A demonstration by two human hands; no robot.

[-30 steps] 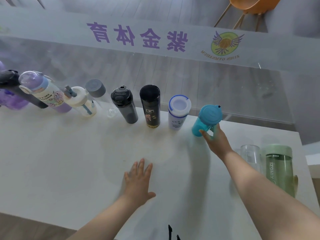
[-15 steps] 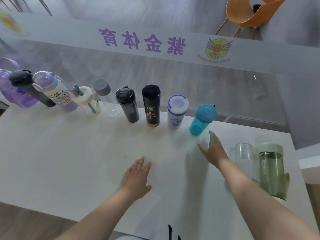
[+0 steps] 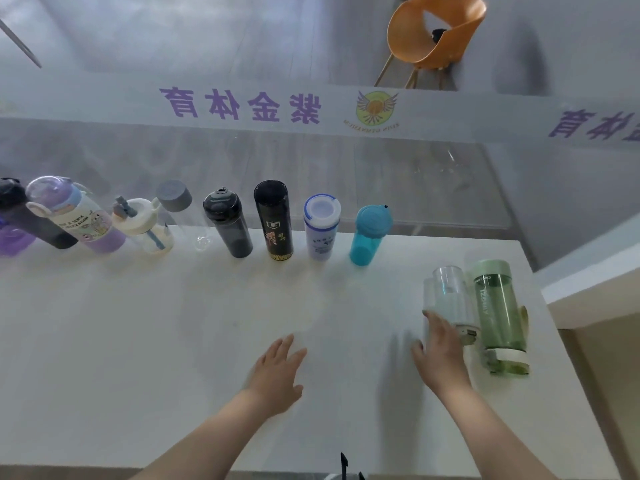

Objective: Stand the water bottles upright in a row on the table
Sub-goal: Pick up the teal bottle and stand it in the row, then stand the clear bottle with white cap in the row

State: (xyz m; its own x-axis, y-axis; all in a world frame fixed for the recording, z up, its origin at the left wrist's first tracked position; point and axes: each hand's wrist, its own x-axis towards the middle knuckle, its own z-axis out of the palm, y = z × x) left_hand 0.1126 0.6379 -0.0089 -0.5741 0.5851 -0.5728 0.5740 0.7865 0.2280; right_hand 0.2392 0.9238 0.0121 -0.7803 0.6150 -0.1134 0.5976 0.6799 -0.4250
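White tabletop [image 3: 138, 341]: nine bottles upright in a row along far edge, teal bottle [image 3: 367, 233] at right end. Near right edge, two more apart from row: green bottle [image 3: 498, 317], clear bottle [image 3: 448, 296]. Right hand [image 3: 441, 355], off teal bottle since earlier frame, now open, fingertips at clear bottle. Left hand [image 3: 277, 372] flat, fingers spread, unchanged.
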